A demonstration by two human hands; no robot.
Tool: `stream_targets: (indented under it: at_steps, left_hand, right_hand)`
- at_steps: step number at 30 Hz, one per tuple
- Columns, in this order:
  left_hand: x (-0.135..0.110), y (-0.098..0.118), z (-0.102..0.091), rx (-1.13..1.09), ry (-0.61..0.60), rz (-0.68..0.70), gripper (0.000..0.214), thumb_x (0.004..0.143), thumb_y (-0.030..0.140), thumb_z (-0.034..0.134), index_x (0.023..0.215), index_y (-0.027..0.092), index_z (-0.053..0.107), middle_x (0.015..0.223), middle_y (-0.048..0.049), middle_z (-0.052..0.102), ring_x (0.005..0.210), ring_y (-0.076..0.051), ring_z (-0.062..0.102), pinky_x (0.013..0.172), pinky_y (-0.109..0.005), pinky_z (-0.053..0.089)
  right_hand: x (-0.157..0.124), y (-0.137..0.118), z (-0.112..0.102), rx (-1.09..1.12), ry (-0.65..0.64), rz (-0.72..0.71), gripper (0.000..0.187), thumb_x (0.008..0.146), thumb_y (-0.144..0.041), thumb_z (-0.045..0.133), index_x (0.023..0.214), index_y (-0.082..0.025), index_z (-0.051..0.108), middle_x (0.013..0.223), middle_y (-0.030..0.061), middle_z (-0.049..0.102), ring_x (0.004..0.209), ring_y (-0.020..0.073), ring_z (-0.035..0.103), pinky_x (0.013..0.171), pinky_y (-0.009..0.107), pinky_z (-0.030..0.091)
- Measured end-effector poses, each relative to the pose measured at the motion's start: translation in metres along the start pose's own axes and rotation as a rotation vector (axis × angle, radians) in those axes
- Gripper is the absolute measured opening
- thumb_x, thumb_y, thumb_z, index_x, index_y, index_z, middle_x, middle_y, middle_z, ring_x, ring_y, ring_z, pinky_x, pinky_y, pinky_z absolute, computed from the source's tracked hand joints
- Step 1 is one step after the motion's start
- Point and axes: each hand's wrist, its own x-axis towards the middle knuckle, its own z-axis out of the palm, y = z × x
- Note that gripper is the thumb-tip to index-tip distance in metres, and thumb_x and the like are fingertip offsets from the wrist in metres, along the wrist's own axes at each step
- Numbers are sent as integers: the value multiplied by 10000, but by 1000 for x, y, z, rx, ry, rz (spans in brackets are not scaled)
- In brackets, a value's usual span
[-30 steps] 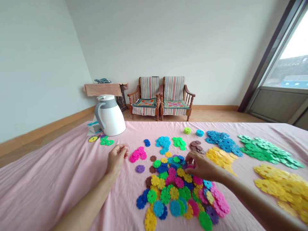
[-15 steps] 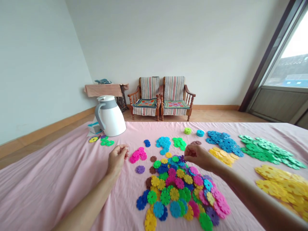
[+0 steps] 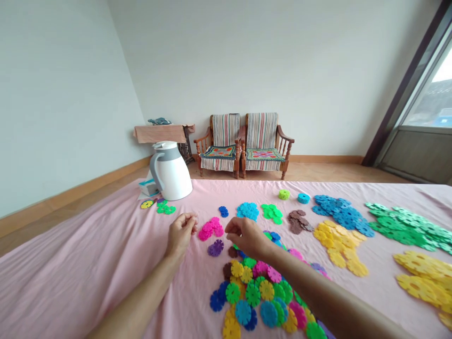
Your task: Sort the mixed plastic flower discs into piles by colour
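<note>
1. Two hands are ours here: the left hand point(image 3: 181, 234) beside the bright pink discs point(image 3: 211, 228), the right hand point(image 3: 249, 235) over the far edge of the mixed heap point(image 3: 253, 294).
2. Our left fingers are curled together, with no disc showing in them. Our right fingers bend downward; we cannot tell whether they are parted, closed or pinching something.
3. The mixed heap lies on the near part of the desk point(image 3: 123, 254), partly under our right forearm. Beyond it sit single-colour clusters: light blue discs point(image 3: 247, 211), green discs point(image 3: 271, 213) and brown discs point(image 3: 298, 222).
4. From those clusters, we judge the step in hand to be sorting by colour, probably at the purple discs point(image 3: 215, 248), just beside our right fingertips.
5. We judge that the next move calls for bringing the right fingers back over the heap and lifting one disc without dragging its overlapping neighbours.
</note>
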Motion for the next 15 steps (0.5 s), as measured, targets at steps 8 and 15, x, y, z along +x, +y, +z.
stream_targets:
  at_steps: [8,15]
  left_hand:
    - [1,-2,1,6,-10,5,261,629,346,634,770,127,624,596,9,594,479,-86,510,458,-188,394]
    - [0,-1,0,6,-23,5,267,629,341,633,782,122,623,609,4,594,489,-89,508,455,-188,388]
  right_hand:
    - [9,22,0,-221,41,27,218,740,-224,608,936,-154,673,929,103,649,885,208,576,782,300,407]
    - [19,25,14,-269,56,37,176,630,-134,614,801,-161,648,847,79,654,840,209,578,716,277,404]
